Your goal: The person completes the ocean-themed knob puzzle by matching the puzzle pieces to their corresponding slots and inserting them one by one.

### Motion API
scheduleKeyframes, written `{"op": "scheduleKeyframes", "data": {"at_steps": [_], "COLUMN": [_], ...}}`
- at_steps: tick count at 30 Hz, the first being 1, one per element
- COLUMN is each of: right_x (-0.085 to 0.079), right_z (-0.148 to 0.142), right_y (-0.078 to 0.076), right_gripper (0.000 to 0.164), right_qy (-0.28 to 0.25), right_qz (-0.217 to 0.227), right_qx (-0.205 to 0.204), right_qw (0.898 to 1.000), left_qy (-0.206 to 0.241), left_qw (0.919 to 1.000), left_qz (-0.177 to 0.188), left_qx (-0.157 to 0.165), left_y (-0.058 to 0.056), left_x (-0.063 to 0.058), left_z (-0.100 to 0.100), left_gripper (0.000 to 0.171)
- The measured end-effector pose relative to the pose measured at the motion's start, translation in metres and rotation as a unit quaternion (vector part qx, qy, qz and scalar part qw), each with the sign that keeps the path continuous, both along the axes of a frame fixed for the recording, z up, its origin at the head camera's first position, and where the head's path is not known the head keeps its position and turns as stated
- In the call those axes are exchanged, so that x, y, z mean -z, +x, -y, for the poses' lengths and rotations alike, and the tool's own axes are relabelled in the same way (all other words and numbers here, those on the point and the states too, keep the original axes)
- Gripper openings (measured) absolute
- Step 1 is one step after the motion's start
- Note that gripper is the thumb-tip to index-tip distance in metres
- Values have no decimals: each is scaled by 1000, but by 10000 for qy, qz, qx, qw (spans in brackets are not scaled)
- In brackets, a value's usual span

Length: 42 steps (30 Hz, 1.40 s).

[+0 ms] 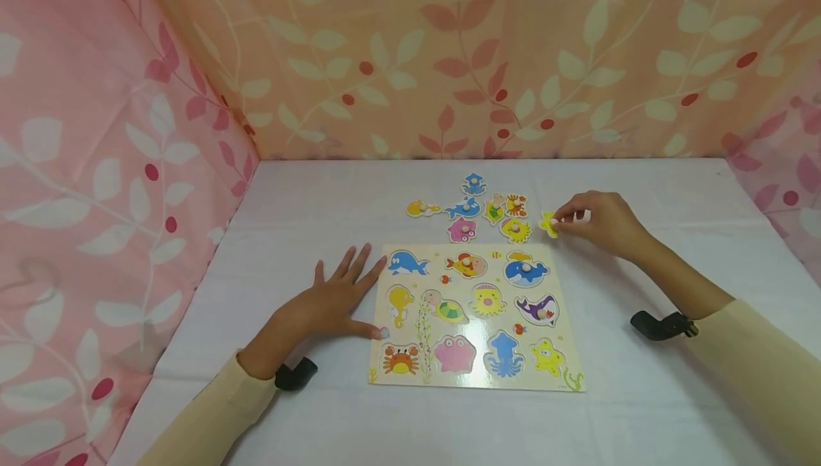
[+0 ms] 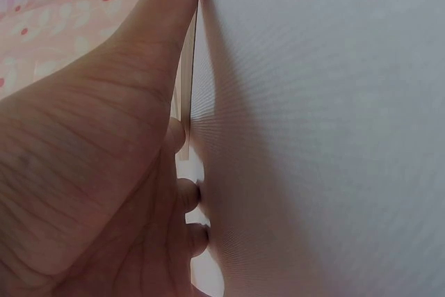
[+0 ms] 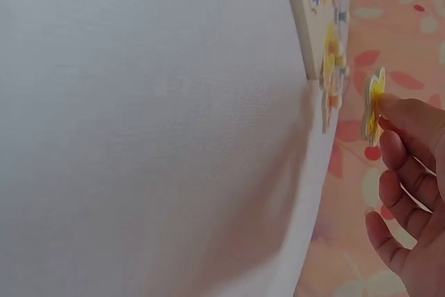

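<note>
A wooden puzzle board (image 1: 471, 334) with sea-animal pictures lies on the white table. My right hand (image 1: 596, 220) pinches a yellow starfish puzzle piece (image 1: 548, 224) between thumb and finger, to the right of the loose pieces. In the right wrist view the starfish piece (image 3: 374, 108) is held upright, clear of the table. My left hand (image 1: 330, 302) rests spread at the board's left edge, its thumb on the board's side; in the left wrist view the palm (image 2: 90, 172) faces the camera. The red fish (image 1: 467, 265), blue whale (image 1: 526, 270) and purple orca (image 1: 539, 311) pieces sit in the board.
Behind the board lie several loose knobbed pieces: a squid (image 1: 474, 183), a seahorse (image 1: 423, 208), a blue dolphin (image 1: 464, 208), a turtle (image 1: 494, 208), a crab (image 1: 516, 205), a pink piece (image 1: 462, 230) and a yellow octopus (image 1: 515, 230). Patterned curtains (image 1: 449, 60) enclose the table.
</note>
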State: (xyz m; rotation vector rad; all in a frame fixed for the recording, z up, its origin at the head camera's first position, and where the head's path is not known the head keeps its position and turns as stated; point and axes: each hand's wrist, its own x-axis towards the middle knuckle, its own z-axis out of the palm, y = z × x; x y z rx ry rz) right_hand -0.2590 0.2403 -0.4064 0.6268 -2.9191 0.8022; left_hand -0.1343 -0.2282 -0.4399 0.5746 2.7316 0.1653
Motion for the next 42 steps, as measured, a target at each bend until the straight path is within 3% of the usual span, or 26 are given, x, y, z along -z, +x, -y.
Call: {"op": "scheduleKeyframes", "data": {"at_steps": [18,29,42], "right_x": [-10,4,16], "right_z": [9,16,17], "right_y": [76,123,151], "right_gripper": [16,18,16], "right_qy": [270,523,375], "right_qz": [-285,-324,-393], "right_qx": [-975,-1288,-1636], "right_qw": [9945,9898,9850], "left_qy": [45,41,100], "left_qw": [10000,10000,9999], "left_qz": [13,39,-25], "left_qx": [23,20,69], "left_y": [-1,-2,-1], "left_x": [1,-2,1], "left_z": [0,0,1], "left_gripper": [129,129,129]}}
